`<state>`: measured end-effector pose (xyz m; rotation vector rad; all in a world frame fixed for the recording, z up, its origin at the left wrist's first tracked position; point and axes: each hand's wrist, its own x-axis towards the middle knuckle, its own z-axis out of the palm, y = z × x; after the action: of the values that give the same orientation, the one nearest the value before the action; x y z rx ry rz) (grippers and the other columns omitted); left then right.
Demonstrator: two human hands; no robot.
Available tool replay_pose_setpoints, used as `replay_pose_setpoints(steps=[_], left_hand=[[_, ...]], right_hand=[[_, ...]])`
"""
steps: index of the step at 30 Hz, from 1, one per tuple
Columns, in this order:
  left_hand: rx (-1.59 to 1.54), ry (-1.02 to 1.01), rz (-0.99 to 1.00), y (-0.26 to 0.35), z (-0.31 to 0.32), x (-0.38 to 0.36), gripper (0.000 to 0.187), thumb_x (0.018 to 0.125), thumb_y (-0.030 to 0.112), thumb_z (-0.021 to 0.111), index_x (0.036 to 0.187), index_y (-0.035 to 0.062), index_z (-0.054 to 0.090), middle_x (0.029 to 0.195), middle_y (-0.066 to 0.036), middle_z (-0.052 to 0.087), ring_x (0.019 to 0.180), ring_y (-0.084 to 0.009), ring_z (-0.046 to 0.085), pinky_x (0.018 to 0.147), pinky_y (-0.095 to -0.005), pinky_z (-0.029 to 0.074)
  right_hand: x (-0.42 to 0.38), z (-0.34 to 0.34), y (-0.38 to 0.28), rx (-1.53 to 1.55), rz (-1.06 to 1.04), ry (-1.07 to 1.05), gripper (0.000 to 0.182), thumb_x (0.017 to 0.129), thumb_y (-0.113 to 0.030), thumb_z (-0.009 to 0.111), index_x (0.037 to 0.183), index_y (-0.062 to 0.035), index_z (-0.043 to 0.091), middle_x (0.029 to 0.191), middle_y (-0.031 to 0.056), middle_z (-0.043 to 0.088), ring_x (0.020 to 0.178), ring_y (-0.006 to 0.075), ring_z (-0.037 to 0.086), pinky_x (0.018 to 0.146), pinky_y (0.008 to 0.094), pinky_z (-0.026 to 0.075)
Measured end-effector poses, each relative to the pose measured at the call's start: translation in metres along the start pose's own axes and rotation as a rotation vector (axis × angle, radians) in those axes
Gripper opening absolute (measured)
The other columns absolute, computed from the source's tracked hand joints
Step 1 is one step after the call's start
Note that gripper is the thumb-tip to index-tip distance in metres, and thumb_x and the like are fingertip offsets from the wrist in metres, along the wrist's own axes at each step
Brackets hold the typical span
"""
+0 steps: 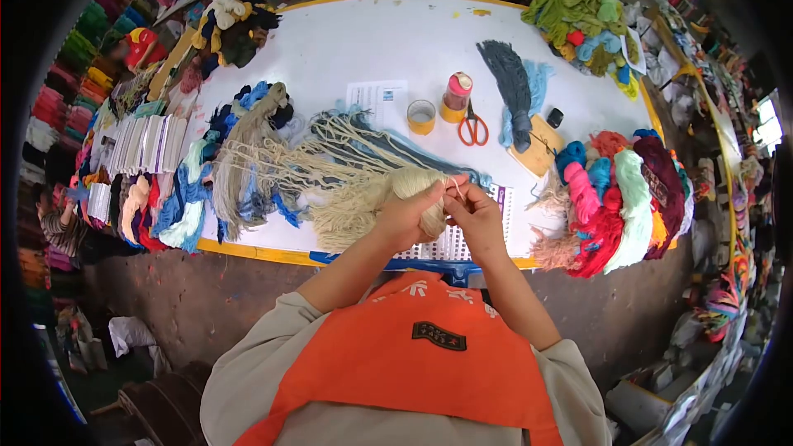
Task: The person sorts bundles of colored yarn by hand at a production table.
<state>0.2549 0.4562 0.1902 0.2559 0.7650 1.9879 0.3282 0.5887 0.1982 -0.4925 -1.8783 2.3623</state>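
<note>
A cream skein of yarn (411,184) is bunched in my left hand (408,219), whose fingers wrap round it. My right hand (474,213) pinches a thin strand of the same cream yarn at the skein's right end, close to my left fingertips. More loose cream yarn (339,219) trails to the left over the table. Under and behind it lie grey-blue yarn strands (363,139). A white punched card (450,244) lies partly hidden beneath my hands.
Orange-handled scissors (472,130), a pink and yellow thread cone (457,97) and a tape roll (421,116) stand beyond my hands on the white table (372,41). Colourful skeins (599,215) pile at right, grey skeins (252,157) at left. A person in red (144,48) is at far left.
</note>
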Motion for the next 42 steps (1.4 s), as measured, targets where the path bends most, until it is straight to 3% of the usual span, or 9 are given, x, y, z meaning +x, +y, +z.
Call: replay_pose_setpoints(steps=[17,26,28,29,31,36,38,40,42], left_hand=[[0.189,0.194,0.053,-0.007,0.007,0.013,0.036,0.099,0.019,0.051,0.131,0.0033,0.055,0.123,-0.005,0.059,0.103,-0.0122,0.057,0.084,-0.0261,0.049],[0.312,0.317,0.038,-0.023,-0.003,0.034,0.029,0.098,0.017,0.051,0.121,0.0017,0.059,0.129,-0.007,0.057,0.11,-0.0128,0.056,0.086,-0.0243,0.048],[0.625,0.19,0.356,-0.04,-0.038,0.045,0.028,0.096,0.02,0.055,0.118,0.0024,0.06,0.126,-0.007,0.059,0.107,-0.0133,0.057,0.083,-0.024,0.049],[-0.036,0.392,0.009,-0.017,-0.017,0.047,0.027,0.093,0.021,0.06,0.113,0.0025,0.06,0.115,-0.009,0.064,0.098,-0.0154,0.062,0.077,-0.0264,0.051],[0.07,0.499,-0.029,-0.009,-0.053,0.044,0.023,0.091,0.019,0.063,0.106,0.0026,0.062,0.098,-0.01,0.067,0.085,-0.0168,0.065,0.072,-0.0284,0.053],[-0.065,0.875,0.084,0.031,-0.21,0.001,0.012,0.091,0.018,0.064,0.09,0.0062,0.062,0.07,0.0,0.057,0.061,-0.0096,0.054,0.055,-0.0233,0.046],[-0.144,0.909,0.204,0.056,-0.272,-0.039,0.014,0.093,0.02,0.06,0.091,0.0065,0.06,0.066,0.003,0.052,0.056,-0.0082,0.049,0.052,-0.0211,0.044],[-0.312,0.991,0.353,0.079,-0.254,-0.052,0.018,0.094,0.02,0.057,0.103,0.0045,0.06,0.065,0.005,0.05,0.054,-0.0065,0.046,0.049,-0.0206,0.041],[-0.214,0.842,0.365,0.066,-0.226,-0.034,0.028,0.093,0.017,0.057,0.117,0.0022,0.058,0.064,0.006,0.048,0.052,-0.0051,0.044,0.047,-0.0192,0.038]], right_hand=[[0.004,-0.015,-0.008,0.311,0.184,0.022,0.012,0.09,-0.014,0.064,0.101,-0.0094,0.064,0.085,-0.0031,0.061,0.076,0.0044,0.057,0.065,0.0204,0.048],[0.023,-0.032,0.002,0.451,0.235,0.034,0.012,0.094,-0.018,0.059,0.1,-0.0075,0.061,0.084,-0.003,0.059,0.058,0.0023,0.045,0.058,0.0204,0.047],[0.024,-0.046,0.009,0.505,0.227,-0.07,0.011,0.095,-0.019,0.057,0.097,-0.0079,0.056,0.081,-0.004,0.056,0.055,0.0034,0.043,0.058,0.0213,0.047],[0.021,-0.056,0.015,0.389,0.335,-0.103,0.012,0.095,-0.02,0.057,0.097,-0.008,0.056,0.083,-0.0034,0.056,0.058,0.0036,0.044,0.059,0.0224,0.048],[0.007,-0.078,0.022,0.122,0.455,-0.105,0.015,0.094,-0.023,0.059,0.099,-0.0087,0.057,0.09,-0.0013,0.057,0.068,0.0058,0.051,0.066,0.0263,0.05],[-0.034,-0.263,0.104,0.337,0.132,0.623,0.02,0.094,-0.014,0.05,0.109,-0.0028,0.056,0.106,0.0074,0.06,0.097,0.0214,0.061,0.086,0.0359,0.052],[-0.078,-0.381,0.127,0.406,0.016,0.727,0.023,0.093,-0.018,0.046,0.105,-0.0005,0.056,0.101,0.01,0.062,0.09,0.0242,0.063,0.078,0.036,0.054],[-0.106,-0.448,0.103,0.394,-0.193,1.191,0.014,0.092,-0.016,0.048,0.092,-0.0026,0.053,0.077,0.0033,0.052,0.065,0.0161,0.052,0.058,0.0304,0.045],[-0.094,-0.414,0.049,-0.098,-0.237,1.537,0.009,0.093,-0.014,0.049,0.088,-0.0054,0.05,0.073,-0.0005,0.045,0.062,0.0129,0.046,0.053,0.0281,0.039]])
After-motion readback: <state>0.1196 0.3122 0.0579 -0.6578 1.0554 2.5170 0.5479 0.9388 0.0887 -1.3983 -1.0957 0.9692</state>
